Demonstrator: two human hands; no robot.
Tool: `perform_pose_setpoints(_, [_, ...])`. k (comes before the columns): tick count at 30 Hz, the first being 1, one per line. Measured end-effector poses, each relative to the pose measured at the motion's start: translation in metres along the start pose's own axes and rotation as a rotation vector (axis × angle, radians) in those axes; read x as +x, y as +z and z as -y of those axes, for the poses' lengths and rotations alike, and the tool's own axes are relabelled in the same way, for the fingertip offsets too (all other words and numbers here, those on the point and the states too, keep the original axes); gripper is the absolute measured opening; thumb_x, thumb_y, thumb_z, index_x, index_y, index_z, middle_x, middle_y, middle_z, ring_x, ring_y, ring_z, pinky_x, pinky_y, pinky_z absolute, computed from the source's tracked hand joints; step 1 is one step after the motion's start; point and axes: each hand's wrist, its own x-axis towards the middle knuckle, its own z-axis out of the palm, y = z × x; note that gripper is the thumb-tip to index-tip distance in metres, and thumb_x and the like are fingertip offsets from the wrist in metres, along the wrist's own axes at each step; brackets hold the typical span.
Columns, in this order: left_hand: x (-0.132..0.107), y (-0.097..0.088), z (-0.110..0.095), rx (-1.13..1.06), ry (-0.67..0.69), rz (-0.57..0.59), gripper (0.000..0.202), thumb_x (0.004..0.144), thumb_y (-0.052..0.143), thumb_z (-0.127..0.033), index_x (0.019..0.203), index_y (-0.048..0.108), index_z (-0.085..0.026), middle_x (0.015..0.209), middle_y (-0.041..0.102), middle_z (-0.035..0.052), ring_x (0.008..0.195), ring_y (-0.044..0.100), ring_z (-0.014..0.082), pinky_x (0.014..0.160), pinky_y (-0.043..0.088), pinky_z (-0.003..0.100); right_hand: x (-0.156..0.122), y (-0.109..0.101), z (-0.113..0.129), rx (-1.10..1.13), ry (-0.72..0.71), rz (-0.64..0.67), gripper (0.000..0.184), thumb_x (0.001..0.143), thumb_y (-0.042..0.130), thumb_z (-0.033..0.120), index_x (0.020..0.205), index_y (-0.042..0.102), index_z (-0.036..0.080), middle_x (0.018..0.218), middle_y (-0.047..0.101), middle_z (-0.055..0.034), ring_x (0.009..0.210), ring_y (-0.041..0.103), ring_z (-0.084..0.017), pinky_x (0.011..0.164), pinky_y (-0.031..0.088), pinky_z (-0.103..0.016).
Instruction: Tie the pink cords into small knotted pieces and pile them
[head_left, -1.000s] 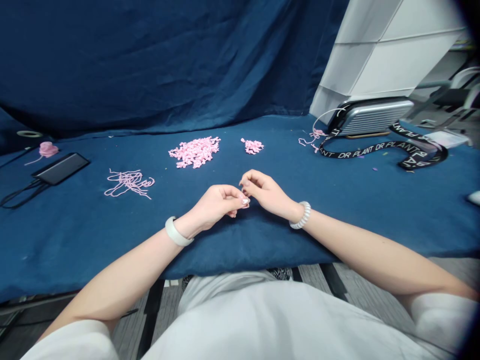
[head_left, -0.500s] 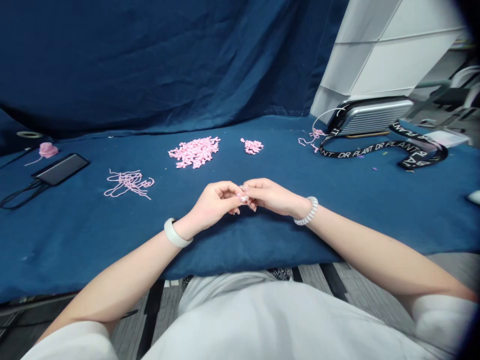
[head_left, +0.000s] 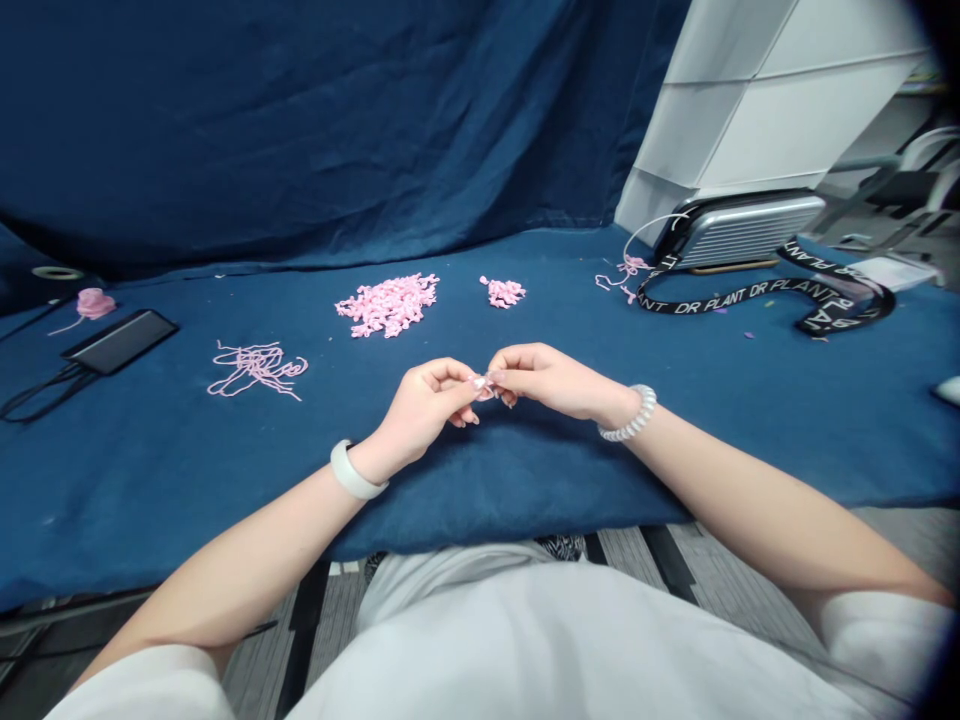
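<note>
My left hand [head_left: 426, 404] and my right hand [head_left: 546, 378] meet fingertip to fingertip just above the blue cloth, near the table's front edge. Both pinch a tiny pink piece of cord [head_left: 486, 384], mostly hidden between the fingers. Beyond them lies a large heap of small pink knotted pieces [head_left: 390, 302] and a smaller heap [head_left: 504, 292] to its right. A loose tangle of pink cord [head_left: 255, 366] lies to the left.
A phone [head_left: 120, 340] with a cable and a pink cord spool [head_left: 94, 302] sit at the far left. At the back right are a silver ribbed case [head_left: 742, 230], a black printed lanyard [head_left: 757, 294] and a white cabinet [head_left: 780, 100]. Blue cloth hangs behind.
My hands have come together: the right hand dropped and turned toward the left, and both now pinch the small pink piece. The right wrist has shifted slightly right.
</note>
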Motion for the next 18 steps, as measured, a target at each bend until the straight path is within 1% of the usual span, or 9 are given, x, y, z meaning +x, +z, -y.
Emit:
perform_pose_setpoints(2, [0.001,0.0,0.0,-0.056,-0.049,-0.011,0.021,0.068,0.073,-0.029,0.073,0.059,-0.013,0.069,0.066,0.0012,0.046,0.055,0.0053,0.043,0.042,0.014,0.0,0.001,-0.001,-0.092,-0.041,-0.044,0.016,0.082,0.052,0.025,0.071,0.056,0.014,0.062,0.053,0.0023,0.058,0.048,-0.008,0.06,0.039,-0.023])
perform_pose_setpoints(5, [0.002,0.0,0.001,-0.135,-0.132,-0.024,0.02,0.068,0.073,-0.028,0.073,0.06,-0.014,0.073,0.065,0.0002,0.047,0.054,0.0038,0.041,0.04,0.013,-0.001,0.005,-0.003,-0.275,-0.13,-0.175,0.017,0.083,0.05,0.025,0.073,0.058,0.014,0.064,0.055,0.0012,0.058,0.047,-0.009,0.057,0.037,-0.023])
perform_pose_setpoints(7, [0.002,0.0,0.001,-0.177,-0.185,-0.032,0.019,0.067,0.073,-0.027,0.073,0.061,-0.014,0.075,0.065,-0.0002,0.047,0.053,0.0027,0.04,0.038,0.012,-0.002,0.008,-0.005,-0.432,-0.243,-0.271,0.016,0.083,0.051,0.022,0.072,0.059,0.014,0.065,0.057,0.0004,0.058,0.047,-0.009,0.056,0.036,-0.023])
perform_pose_setpoints(9, [0.002,0.0,0.002,-0.206,-0.225,-0.043,0.018,0.066,0.074,-0.026,0.074,0.062,-0.014,0.076,0.065,-0.0003,0.047,0.052,0.002,0.039,0.037,0.011,-0.003,0.01,-0.006,-0.571,-0.381,-0.332,0.014,0.082,0.052,0.017,0.07,0.059,0.014,0.066,0.058,-0.0005,0.059,0.049,-0.01,0.058,0.037,-0.023])
perform_pose_setpoints(11, [0.002,0.001,0.002,-0.224,-0.254,-0.059,0.017,0.066,0.073,-0.025,0.074,0.063,-0.014,0.076,0.065,-0.0002,0.047,0.051,0.0018,0.038,0.037,0.011,-0.003,0.012,-0.008,-0.663,-0.499,-0.363,0.013,0.081,0.052,0.014,0.069,0.058,0.015,0.068,0.059,-0.0017,0.062,0.051,-0.011,0.061,0.04,-0.023])
perform_pose_setpoints(15, [0.002,0.003,0.002,-0.256,-0.261,-0.094,0.017,0.065,0.073,-0.024,0.074,0.063,-0.015,0.071,0.064,-0.0009,0.048,0.051,0.0025,0.038,0.038,0.011,-0.003,0.013,-0.01,-0.805,-0.674,-0.39,0.013,0.084,0.051,0.014,0.072,0.057,0.015,0.071,0.061,-0.0046,0.066,0.054,-0.013,0.063,0.043,-0.025])
perform_pose_setpoints(18, [0.001,0.004,0.002,-0.28,-0.252,-0.12,0.017,0.065,0.074,-0.024,0.073,0.062,-0.014,0.067,0.061,-0.0017,0.048,0.051,0.0027,0.039,0.037,0.011,-0.003,0.013,-0.011,-0.97,-0.789,-0.358,0.019,0.088,0.046,0.016,0.073,0.058,0.015,0.073,0.062,-0.007,0.07,0.055,-0.015,0.066,0.046,-0.027])
